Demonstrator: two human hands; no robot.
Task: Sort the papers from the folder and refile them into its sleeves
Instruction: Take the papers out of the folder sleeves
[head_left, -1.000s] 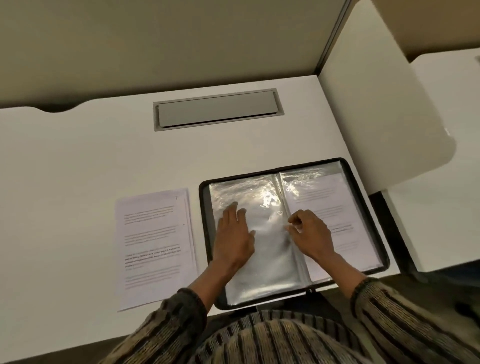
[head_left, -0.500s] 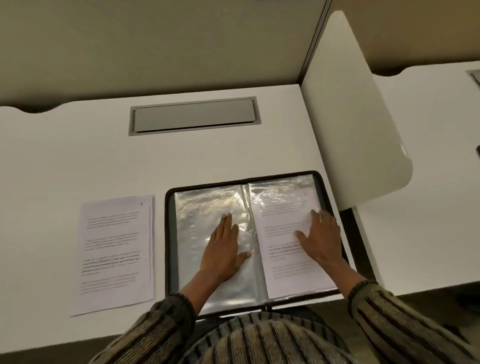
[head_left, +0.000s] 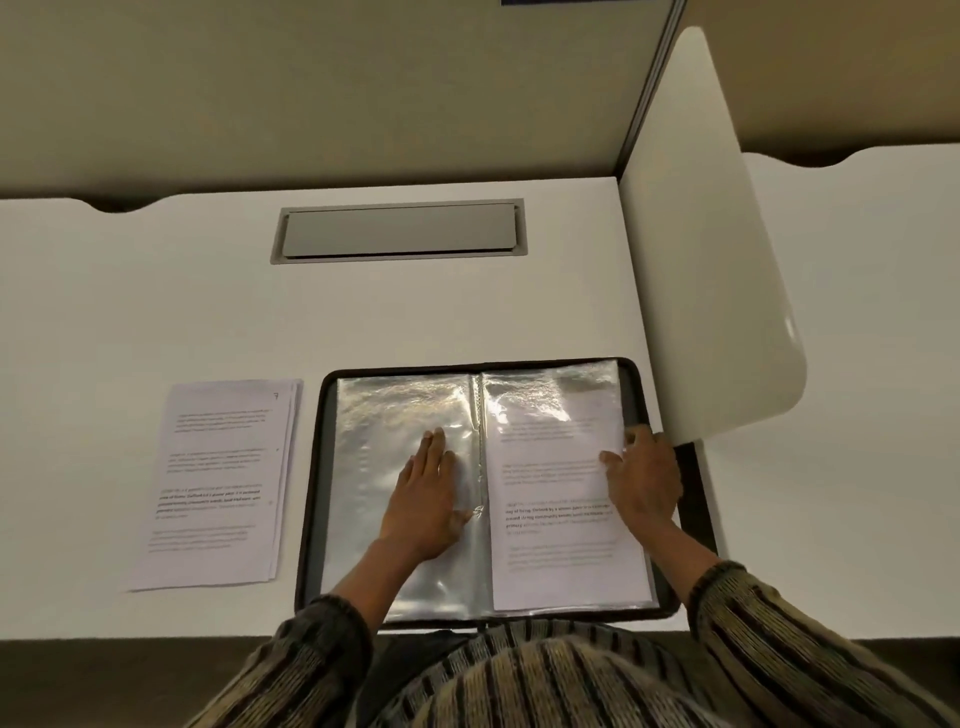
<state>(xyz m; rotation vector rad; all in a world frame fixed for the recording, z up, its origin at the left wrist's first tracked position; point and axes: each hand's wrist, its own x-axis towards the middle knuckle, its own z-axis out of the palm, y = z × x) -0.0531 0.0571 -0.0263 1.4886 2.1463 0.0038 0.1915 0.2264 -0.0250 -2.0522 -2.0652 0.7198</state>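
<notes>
An open black folder (head_left: 315, 467) with clear plastic sleeves lies at the desk's near edge. Its left sleeve (head_left: 374, 457) looks empty and shiny. The right sleeve holds a printed sheet (head_left: 550, 525). My left hand (head_left: 428, 493) lies flat, fingers together, on the left sleeve beside the spine. At the right sleeve's outer edge rests my right hand (head_left: 644, 478), its fingers at the sleeve's edge; whether they pinch it I cannot tell. A stack of printed papers (head_left: 218, 478) lies on the desk left of the folder.
A white desk (head_left: 156, 291) carries a grey cable-tray lid (head_left: 400, 231) at the back centre. A white rounded divider panel (head_left: 717, 291) stands at the right, just beyond the folder's corner. A beige partition wall runs behind.
My right hand has slid from the folder's spine across the right page to its outer edge. My left hand stays flat on the left sleeve. The view has shifted and tilted upward.
</notes>
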